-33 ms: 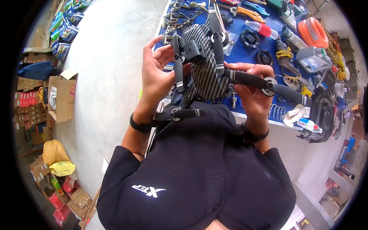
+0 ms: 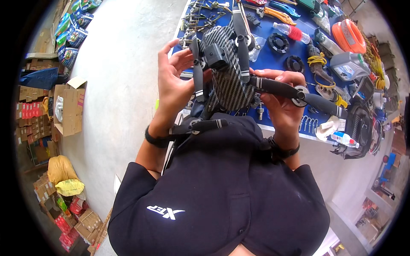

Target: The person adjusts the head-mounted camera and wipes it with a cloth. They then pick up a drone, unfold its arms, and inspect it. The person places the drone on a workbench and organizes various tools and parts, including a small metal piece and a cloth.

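A quadcopter drone [image 2: 230, 83] with a black carbon-fibre-patterned body is held up in front of my chest, over the table's near edge. On its top sits a small black box-shaped camera [image 2: 215, 56]. My left hand [image 2: 176, 81] grips the drone's left side, thumb against the body and fingers partly spread behind a propeller [image 2: 197, 79]. On the other side, my right hand [image 2: 285, 98] holds the right arm of the drone, fingers over and thumb under a propeller [image 2: 277, 88]. Another propeller [image 2: 198, 126] lies close to my left wrist. The drone's underside is hidden.
The blue-topped table [image 2: 256, 42] carries metal fittings [image 2: 200, 21], two black rings [image 2: 278, 43], a bottle [image 2: 292, 33], an orange hose coil [image 2: 348, 37], a grey jug [image 2: 349, 66] and a power tool [image 2: 318, 64]. Cardboard boxes [image 2: 70, 111] stand at the left.
The drone's near left propeller has shifted slightly to the left and up. Both hands keep their hold, almost unmoved.
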The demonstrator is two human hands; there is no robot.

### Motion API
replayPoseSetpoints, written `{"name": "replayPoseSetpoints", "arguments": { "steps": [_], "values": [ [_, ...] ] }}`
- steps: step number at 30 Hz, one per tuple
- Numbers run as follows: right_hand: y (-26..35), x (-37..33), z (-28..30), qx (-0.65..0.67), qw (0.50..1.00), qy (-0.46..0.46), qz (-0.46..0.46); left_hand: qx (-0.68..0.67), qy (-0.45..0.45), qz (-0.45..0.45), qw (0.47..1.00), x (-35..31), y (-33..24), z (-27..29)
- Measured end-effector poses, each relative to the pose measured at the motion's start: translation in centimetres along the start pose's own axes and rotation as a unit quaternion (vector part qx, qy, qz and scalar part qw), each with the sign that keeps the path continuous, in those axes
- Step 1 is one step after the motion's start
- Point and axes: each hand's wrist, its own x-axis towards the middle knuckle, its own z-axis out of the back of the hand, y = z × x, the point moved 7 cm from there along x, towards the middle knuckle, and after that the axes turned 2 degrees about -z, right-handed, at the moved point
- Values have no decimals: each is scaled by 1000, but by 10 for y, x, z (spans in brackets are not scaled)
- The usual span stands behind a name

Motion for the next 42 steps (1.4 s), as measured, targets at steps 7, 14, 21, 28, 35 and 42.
{"name": "replayPoseSetpoints", "arguments": {
  "steps": [7, 14, 21, 28, 35, 42],
  "values": [
    [-4, 1, 2, 0, 997, -57, -45, -10, -25, -27, 999, 5, 0, 2],
    [-11, -2, 4, -30, 988, -126, -90, -78, -13, 88, 993, 5, 24, 3],
    [-8, 5, 6, -26, 979, -178, -90, -184, 0, 105, 977, 5, 59, 15],
    [-16, 2, 24, -6, 964, -230, -134, -196, -3, 168, 966, -1, 78, 15],
    [-31, 1, 43, -8, 936, -304, -176, -264, -11, 197, 944, -3, 85, 4],
    [-45, -2, 64, 92, 920, -314, -215, -338, -53, 185, 921, -2, 97, 9]
  ]
}}
